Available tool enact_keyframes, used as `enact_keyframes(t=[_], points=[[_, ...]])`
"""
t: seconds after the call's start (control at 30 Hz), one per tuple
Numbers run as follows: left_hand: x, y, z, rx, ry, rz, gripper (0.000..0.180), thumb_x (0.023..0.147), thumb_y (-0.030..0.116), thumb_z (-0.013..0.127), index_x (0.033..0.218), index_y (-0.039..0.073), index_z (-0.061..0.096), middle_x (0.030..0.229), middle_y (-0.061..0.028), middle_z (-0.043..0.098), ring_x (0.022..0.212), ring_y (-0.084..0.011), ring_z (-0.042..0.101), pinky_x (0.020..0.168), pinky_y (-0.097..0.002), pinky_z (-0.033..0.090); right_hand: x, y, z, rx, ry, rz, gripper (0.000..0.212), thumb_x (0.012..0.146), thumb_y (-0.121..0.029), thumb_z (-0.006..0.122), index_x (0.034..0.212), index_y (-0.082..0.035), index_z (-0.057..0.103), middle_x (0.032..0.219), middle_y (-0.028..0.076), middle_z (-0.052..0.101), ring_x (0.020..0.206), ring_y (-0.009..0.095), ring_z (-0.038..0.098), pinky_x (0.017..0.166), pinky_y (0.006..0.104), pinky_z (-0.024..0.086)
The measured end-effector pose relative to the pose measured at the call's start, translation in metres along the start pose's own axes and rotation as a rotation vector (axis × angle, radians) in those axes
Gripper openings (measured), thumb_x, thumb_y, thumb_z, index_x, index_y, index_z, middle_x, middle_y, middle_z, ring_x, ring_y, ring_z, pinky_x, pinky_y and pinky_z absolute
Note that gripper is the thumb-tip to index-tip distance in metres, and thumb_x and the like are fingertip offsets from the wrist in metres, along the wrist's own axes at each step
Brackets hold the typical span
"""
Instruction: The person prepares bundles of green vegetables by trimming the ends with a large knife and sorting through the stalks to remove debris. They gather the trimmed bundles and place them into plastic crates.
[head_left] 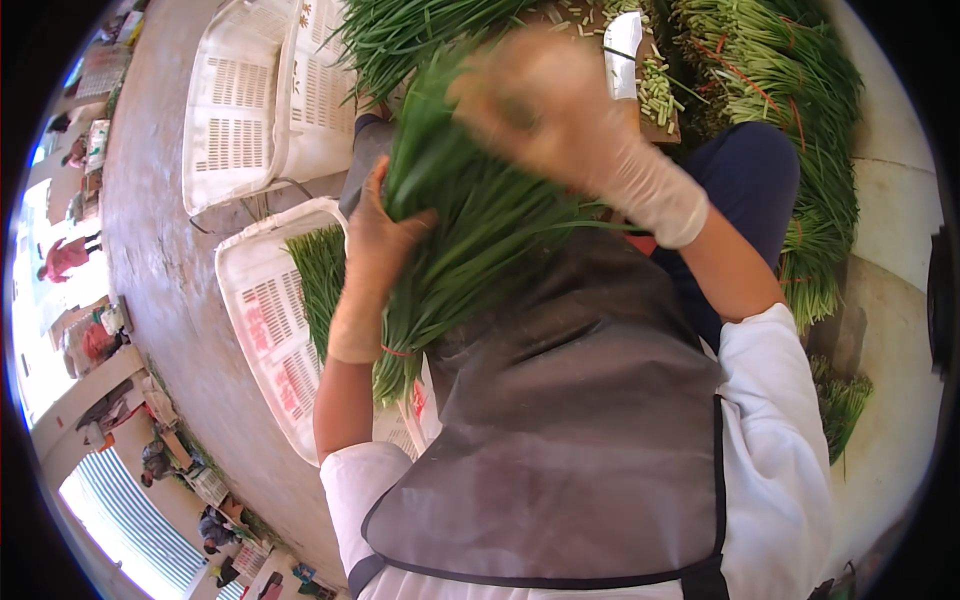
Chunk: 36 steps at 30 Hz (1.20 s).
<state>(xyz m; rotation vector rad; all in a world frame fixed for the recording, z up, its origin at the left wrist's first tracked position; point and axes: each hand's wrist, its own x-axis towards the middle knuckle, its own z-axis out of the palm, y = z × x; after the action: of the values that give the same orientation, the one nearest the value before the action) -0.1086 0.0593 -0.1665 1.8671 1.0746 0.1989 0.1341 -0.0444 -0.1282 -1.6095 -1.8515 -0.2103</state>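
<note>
floor (165, 240), leafy bunch (465, 240) lengthwise outward, left hand (378, 230) clasping it, right hand (565, 115) grip unclear

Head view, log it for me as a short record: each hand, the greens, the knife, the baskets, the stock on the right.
Left hand: holding the leafy bundle from its left side
Right hand: gloved, motion-blurred, over the bundle's upper part; grip unclear
Bundle: across the apron front, reddish band near its lower end
Knife: beside chopped stalk pieces, handle partly hidden
Upper basket: white, slotted
Lower basket: white, greens inside
Right side: piled green bundles, some banded
</note>
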Motion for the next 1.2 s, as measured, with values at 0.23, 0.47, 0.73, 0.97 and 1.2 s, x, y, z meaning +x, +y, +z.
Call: enact_keyframes(t=[0.23, 0.47, 0.73, 0.97, 1.2], points=[[0.003, -0.004, -0.036, -0.766, -0.01, -0.319, 0.034, 0.078, 0.003, 0.071, 0.11, -0.003, 0.062, 0.093, -0.0114, 0.069, 0.08, -0.0199, 0.068, 0.073, -0.0302, 0.057, -0.07, -0.04, 0.061, -0.108, -0.662, 0.05, 0.063, 0.081, -0.007, 0.057, 0.142, -0.013, 0.045, 0.085, 0.005, 0.066, 0.077, 0.022, 0.065, 0.07, 0.0326, 0.05], [-0.035, 0.026, -0.027, -0.866, -0.077, -0.259, 0.034, 0.08, 0.002, 0.069, 0.112, -0.004, 0.062, 0.1, -0.0138, 0.07, 0.088, -0.0214, 0.069, 0.083, -0.0321, 0.055, -0.091, 0.084, -0.025, -0.539, -0.644, 0.357, 0.023, 0.082, -0.014, 0.063, 0.101, -0.001, 0.066, 0.086, 0.014, 0.066, 0.084, 0.03, 0.067, 0.074, 0.0402, 0.054], [-0.047, 0.039, -0.017, -0.965, -0.117, -0.225, 0.032, 0.082, -0.001, 0.066, 0.114, -0.005, 0.061, 0.105, -0.0158, 0.069, 0.093, -0.0244, 0.069, 0.085, -0.0354, 0.056, 0.021, 0.022, -0.016, 0.386, 0.073, 0.052, 0.077, 0.082, -0.059, 0.065, 0.138, -0.009, 0.046, 0.129, 0.018, 0.056, 0.105, 0.034, 0.062, 0.092, 0.0407, 0.05], [-0.05, 0.041, -0.021, -0.955, -0.085, -0.216, 0.036, 0.08, -0.001, 0.068, 0.115, -0.006, 0.061, 0.103, -0.0165, 0.069, 0.093, -0.0245, 0.069, 0.086, -0.0355, 0.056, 0.049, 0.04, -0.035, 0.517, -0.108, 0.857, 0.026, 0.096, -0.022, 0.056, 0.117, -0.006, 0.062, 0.088, 0.011, 0.066, 0.073, 0.023, 0.06, 0.07, 0.0377, 0.048], [-0.056, 0.035, -0.019, -0.972, -0.094, -0.259, 0.043, 0.075, -0.002, 0.071, 0.116, -0.007, 0.058, 0.102, -0.0174, 0.069, 0.091, -0.0286, 0.069, 0.085, -0.0395, 0.057, 0.032, 0.082, 0.002, 0.548, -0.147, 0.384, 0.029, 0.097, -0.027, 0.058, 0.12, -0.012, 0.065, 0.109, 0.003, 0.069, 0.1, 0.015, 0.065, 0.089, 0.0309, 0.051]])
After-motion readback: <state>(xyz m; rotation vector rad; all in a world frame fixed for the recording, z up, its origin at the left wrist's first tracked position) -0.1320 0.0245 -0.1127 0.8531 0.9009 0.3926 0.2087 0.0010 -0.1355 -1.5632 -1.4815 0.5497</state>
